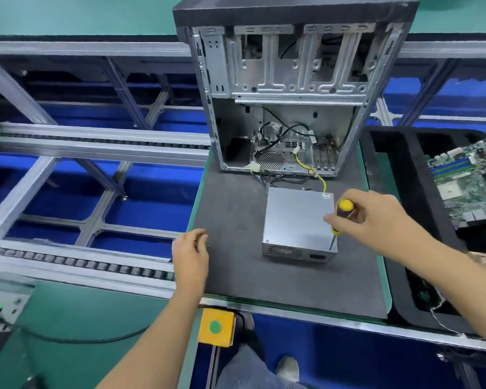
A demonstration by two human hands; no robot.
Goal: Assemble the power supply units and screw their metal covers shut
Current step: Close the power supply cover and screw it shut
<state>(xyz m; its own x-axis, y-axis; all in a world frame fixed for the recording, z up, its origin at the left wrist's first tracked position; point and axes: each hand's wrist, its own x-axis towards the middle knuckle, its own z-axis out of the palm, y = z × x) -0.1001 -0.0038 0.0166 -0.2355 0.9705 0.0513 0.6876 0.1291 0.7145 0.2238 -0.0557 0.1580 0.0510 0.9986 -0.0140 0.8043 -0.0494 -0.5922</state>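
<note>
i am seeing the power supply unit [298,220] lying flat on the dark foam mat [230,209], just in front of the open computer case [289,88]. its long axis is running from the case toward me, tilted slightly; the vented face with the socket is pointing toward me and the cable end toward the case. a yellow and black cable bundle [317,175] is running from its far edge into the case.

my right hand [373,220] is gripping the yellow-handled screwdriver [337,223], fingers curled round the handle. the shaft is pointing down and slightly toward me, its tip resting at the near right corner of the unit's top cover.

my left hand [190,252] is hovering at the mat's left edge, well apart from the unit, fingers curled inward; it seems to be pinching something small and dark, but i cannot tell what.

a motherboard [469,183] is sitting in the black foam tray [404,175] on the right. a yellow box with a green button [216,327] is mounted below the table edge.
</note>
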